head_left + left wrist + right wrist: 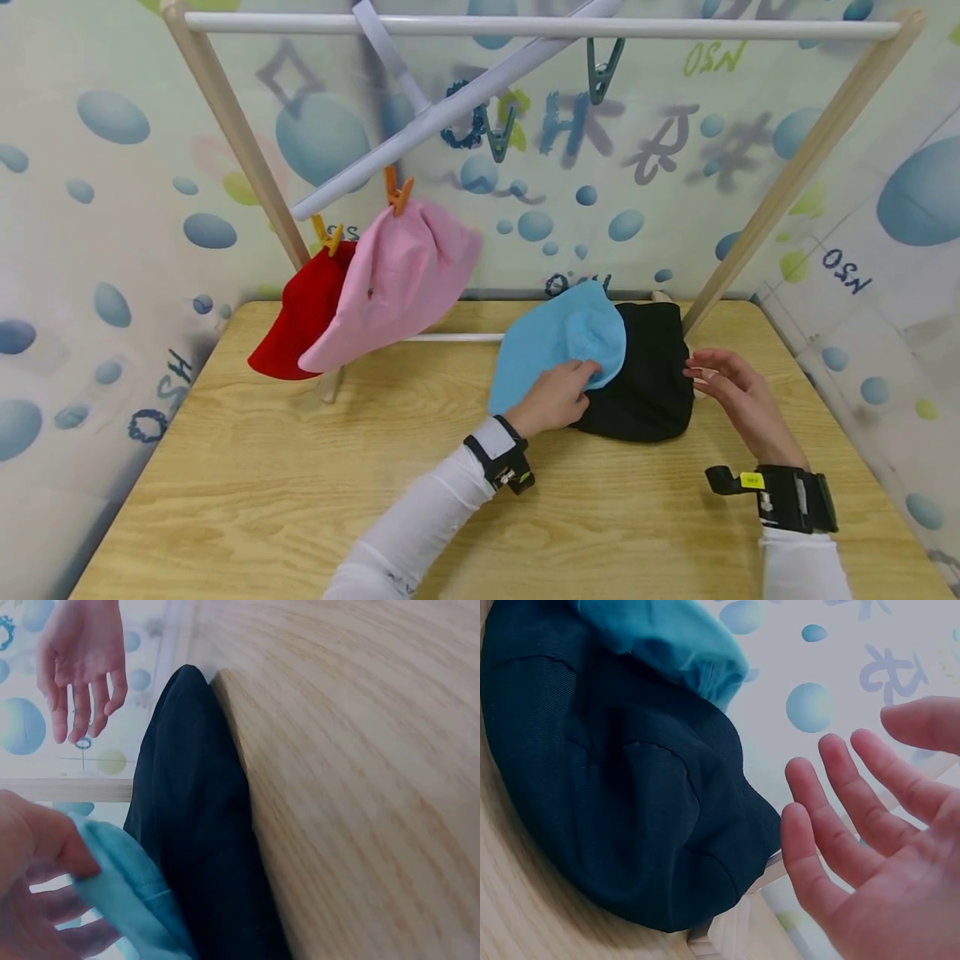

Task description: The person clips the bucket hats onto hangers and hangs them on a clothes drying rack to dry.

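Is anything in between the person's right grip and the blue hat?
Yes: seen from the head view, the black hat lies between the right grip and the blue hat, which the left grip holds.

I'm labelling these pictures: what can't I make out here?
- Head: black hat, partly hidden by the blue hat.
- Head: red hat's right part, behind the pink hat.
- Head: print on the yellow tag, too small.
- Left wrist: left hand, cut off by the left edge.
- Right wrist: right hand, cut off by the right edge.
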Motion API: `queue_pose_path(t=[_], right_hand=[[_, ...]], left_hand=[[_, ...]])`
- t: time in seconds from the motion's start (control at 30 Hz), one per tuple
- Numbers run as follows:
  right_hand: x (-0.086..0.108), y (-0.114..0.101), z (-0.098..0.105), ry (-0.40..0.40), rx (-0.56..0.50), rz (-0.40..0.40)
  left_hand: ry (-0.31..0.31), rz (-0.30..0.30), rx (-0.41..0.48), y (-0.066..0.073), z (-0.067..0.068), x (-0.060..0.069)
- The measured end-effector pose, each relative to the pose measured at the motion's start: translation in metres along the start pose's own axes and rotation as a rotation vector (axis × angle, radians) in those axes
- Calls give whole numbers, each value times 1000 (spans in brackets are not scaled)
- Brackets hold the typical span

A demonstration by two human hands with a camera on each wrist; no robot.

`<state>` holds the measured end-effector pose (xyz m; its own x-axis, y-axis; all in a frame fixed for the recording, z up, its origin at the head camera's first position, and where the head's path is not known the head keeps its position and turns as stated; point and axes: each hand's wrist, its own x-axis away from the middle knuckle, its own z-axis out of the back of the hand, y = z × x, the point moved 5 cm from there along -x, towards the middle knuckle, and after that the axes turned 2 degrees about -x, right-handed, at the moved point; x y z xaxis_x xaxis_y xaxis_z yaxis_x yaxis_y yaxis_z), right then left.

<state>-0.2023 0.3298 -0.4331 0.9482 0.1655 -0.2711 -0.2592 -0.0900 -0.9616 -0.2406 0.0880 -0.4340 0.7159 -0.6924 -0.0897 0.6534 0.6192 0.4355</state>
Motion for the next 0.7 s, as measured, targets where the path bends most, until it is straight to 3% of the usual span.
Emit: queue_pose_path(t=[0.27, 0.57, 0.7], right_hand=[[-2, 2, -4, -11, 57, -30], [-10, 6, -17, -71, 80, 0], [-14, 8, -21, -76, 100, -5]], left_hand=[[0, -16, -93, -14, 4, 3], [-50, -6, -25, -29, 3, 15], [-55, -10, -54, -29, 5, 21]])
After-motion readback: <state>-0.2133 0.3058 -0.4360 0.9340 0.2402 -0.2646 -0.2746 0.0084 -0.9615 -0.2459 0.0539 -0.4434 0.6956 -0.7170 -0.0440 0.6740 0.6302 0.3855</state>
